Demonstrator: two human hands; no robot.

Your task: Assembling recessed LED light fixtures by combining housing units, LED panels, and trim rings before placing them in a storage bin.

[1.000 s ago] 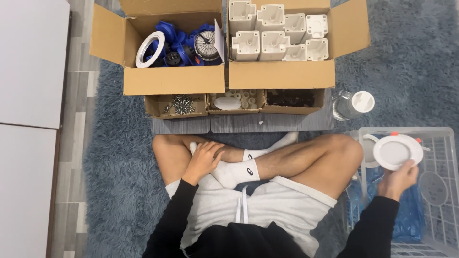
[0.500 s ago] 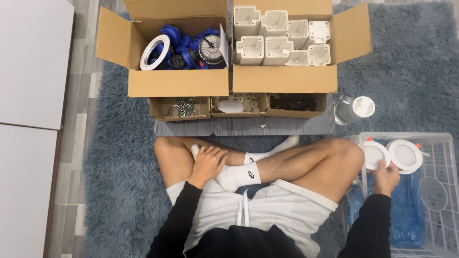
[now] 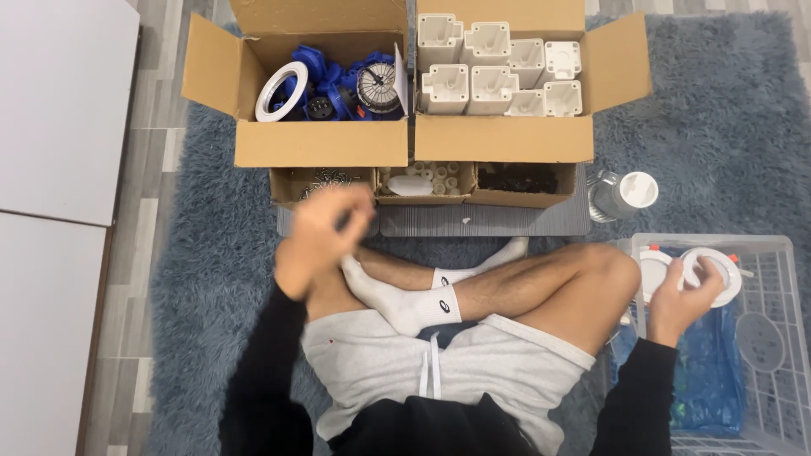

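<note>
While right hand (image 3: 683,291) grips white round fixture (image 3: 714,274) over clear bin (image 3: 764,245), left hand (image 3: 325,232) hovers blurred, grasp unclear.

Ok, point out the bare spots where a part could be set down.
Bare: the grey mat between the small trays and the legs, and the blue rug right of the cardboard boxes. Crowded: both boxes and the clear bin.

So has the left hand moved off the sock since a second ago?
Yes. The left hand has lifted from the white sock and gone forward toward the small tray of metal parts, blurred in motion.
</note>
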